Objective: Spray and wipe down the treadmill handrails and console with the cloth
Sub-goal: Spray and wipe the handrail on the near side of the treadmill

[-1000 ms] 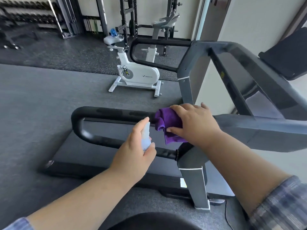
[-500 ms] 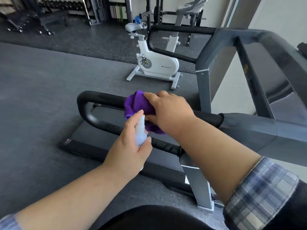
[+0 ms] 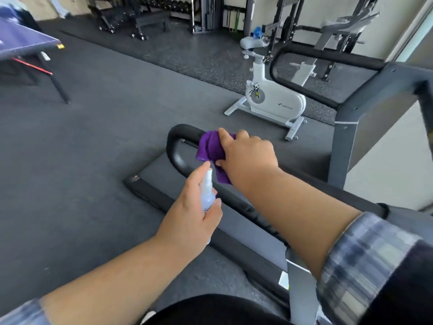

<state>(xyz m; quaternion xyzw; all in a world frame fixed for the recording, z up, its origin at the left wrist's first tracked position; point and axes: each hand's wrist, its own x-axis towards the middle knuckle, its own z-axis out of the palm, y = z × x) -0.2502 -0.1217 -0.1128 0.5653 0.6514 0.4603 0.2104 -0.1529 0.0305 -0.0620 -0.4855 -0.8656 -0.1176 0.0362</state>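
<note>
– Now, right hand?
– Fingers closed on the purple cloth, pressed onto the near black handrail by its far curved end.
– Left hand?
– Fingers wrapped around the small spray bottle, upright, just near of the cloth.

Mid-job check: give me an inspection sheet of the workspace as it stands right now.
Surface: black handrail, cloth near its curved end.
Job's things: purple cloth pressed on the rail; spray bottle upright, nozzle toward the cloth.
Clutter: nothing seen on the treadmill deck.
Grippers: right hand on the cloth; left hand gripping the bottle.
Cables: nothing seen.
Surroundings: white exercise bike, blue table, weight racks behind.
</note>
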